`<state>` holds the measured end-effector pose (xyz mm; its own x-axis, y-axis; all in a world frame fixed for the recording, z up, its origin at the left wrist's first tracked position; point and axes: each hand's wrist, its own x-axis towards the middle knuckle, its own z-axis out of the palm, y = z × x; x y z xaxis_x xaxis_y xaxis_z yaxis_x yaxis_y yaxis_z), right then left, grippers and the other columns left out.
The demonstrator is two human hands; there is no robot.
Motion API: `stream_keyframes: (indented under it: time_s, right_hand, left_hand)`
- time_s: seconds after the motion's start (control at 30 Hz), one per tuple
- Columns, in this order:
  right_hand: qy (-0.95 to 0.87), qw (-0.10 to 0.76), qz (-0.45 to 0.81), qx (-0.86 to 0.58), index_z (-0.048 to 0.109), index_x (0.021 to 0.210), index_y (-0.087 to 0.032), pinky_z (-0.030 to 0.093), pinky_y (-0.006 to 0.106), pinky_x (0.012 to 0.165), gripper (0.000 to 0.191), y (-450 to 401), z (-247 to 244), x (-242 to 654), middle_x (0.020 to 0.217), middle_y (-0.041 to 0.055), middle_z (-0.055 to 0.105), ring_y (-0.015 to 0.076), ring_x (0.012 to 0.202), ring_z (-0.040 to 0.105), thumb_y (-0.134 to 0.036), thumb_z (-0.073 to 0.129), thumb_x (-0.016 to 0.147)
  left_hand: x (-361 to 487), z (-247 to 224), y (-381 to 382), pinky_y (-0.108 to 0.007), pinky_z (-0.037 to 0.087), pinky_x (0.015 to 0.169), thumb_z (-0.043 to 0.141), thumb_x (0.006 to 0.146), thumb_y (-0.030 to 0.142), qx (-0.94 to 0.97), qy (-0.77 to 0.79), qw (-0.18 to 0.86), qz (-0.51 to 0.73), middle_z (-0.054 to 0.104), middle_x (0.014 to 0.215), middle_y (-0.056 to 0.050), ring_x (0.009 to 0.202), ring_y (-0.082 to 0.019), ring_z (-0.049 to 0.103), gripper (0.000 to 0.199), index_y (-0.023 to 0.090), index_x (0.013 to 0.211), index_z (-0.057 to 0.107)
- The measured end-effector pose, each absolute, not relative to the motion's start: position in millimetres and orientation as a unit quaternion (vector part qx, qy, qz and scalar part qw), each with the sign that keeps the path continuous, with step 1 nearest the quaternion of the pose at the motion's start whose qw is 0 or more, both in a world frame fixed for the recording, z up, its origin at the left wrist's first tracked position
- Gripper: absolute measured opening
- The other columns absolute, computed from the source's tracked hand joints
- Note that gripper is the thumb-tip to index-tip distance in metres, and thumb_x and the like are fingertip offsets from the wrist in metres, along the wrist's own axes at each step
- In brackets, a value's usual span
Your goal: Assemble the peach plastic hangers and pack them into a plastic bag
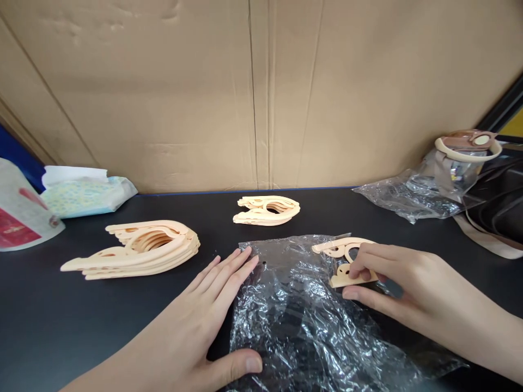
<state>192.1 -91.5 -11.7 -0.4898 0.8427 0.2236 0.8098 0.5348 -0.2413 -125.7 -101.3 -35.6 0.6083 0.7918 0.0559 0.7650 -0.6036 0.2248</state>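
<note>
My left hand (204,321) lies flat with fingers stretched out, its fingertips on the left edge of a clear plastic bag (286,305). My right hand (400,277) pinches a beige folding hanger (341,248) by its near arm, at the bag's upper right. The fingers hide part of this hanger, and its arms are folded side by side. Beyond my left hand rests a thick stack of similar beige folding hangers (163,267). A smaller stack of folded hangers (281,218) sits farther back, near the middle.
A pack of tissues (85,193) and a white and red package (20,212) stand at the left. To the right are a cup with a beige handle (461,158), crumpled clear plastic (408,190) and a black bag (498,196). Cardboard (183,92) walls the back of the black table (41,310).
</note>
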Motion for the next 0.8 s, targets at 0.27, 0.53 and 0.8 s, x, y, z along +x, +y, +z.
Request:
stream_keyframes:
  time_s: [0.27, 0.53, 0.8]
  right_hand:
    - [-0.771, 0.163, 0.174, -0.590, 0.068, 0.089, -0.023, 0.032, 0.022, 0.045, 0.029, -71, -19, 181, 0.058, -0.0030, 0.057, 0.0115, 0.049, 0.050, -0.050, 0.058, 0.083]
    - [-0.692, 0.172, 0.390, -0.582, 0.067, 0.065, -0.018, 0.020, 0.024, 0.047, 0.033, -58, -17, 182, 0.047, -0.0065, 0.036, 0.0087, 0.046, 0.029, -0.048, 0.061, 0.079]
    - [-0.662, 0.226, 0.451, -0.555, 0.051, 0.062, -0.019, 0.017, 0.024, 0.049, 0.030, -53, -24, 188, 0.053, -0.0074, 0.036, 0.0079, 0.050, 0.025, -0.044, 0.058, 0.077]
  left_hand:
    - [-125, -34, -102, -0.060, 0.034, 0.108, 0.057, 0.085, 0.059, 0.890, 0.441, 0.093, 0.073, 0.019, 0.159, -0.006, 0.141, -0.037, 0.026, 0.087, 0.033, 0.152, 0.009]
    - [-125, -34, -102, -0.057, 0.033, 0.109, 0.058, 0.085, 0.057, 0.895, 0.429, 0.088, 0.084, 0.019, 0.159, -0.004, 0.141, -0.035, 0.028, 0.087, 0.034, 0.152, 0.008]
    - [-125, -32, -102, -0.057, 0.031, 0.110, 0.056, 0.086, 0.058, 0.895, 0.432, 0.092, 0.070, 0.019, 0.159, -0.005, 0.142, -0.034, 0.026, 0.086, 0.033, 0.153, 0.008]
